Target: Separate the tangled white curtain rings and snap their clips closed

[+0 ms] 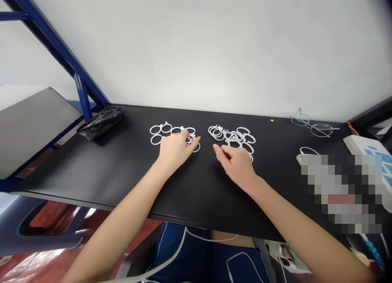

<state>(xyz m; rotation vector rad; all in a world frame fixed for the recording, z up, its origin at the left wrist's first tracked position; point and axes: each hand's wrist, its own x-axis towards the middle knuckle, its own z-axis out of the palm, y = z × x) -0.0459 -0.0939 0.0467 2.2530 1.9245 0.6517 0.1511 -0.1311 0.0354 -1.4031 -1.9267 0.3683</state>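
**Two bare hands at two clusters of white loops**

The step in hand looks like fine handling of small white loops — closed cable ties, by their look — on a black counter (196, 193). They lie in two clusters: the left cluster (161, 128) is looser and partly covered by the left hand (175, 147), the right cluster (235, 138) is denser, with overlapping loops just beyond the right hand (237, 162). Bare counter shows between them.

The left fingers look released: the thumb stands apart from the index finger, with loops visible beneath. The right fingers are curled, thumb close to the index; whether they grasp a loop I cannot tell. Any next move would, I judge, call for a light pinch on one loop, without dragging its neighbours along.

The counter runs back to a plain pale wall (199, 50). A crumpled black plastic bag (101, 123) lies at its left end, near a blue metal frame (58, 46). To the right rest wire-rimmed eyeglasses (310, 126), a white box (363, 150) and something pixelated (339, 193). Below, a white cable (176, 255) crosses dark-blue shorts (180, 268) above a reddish floor (101, 219).
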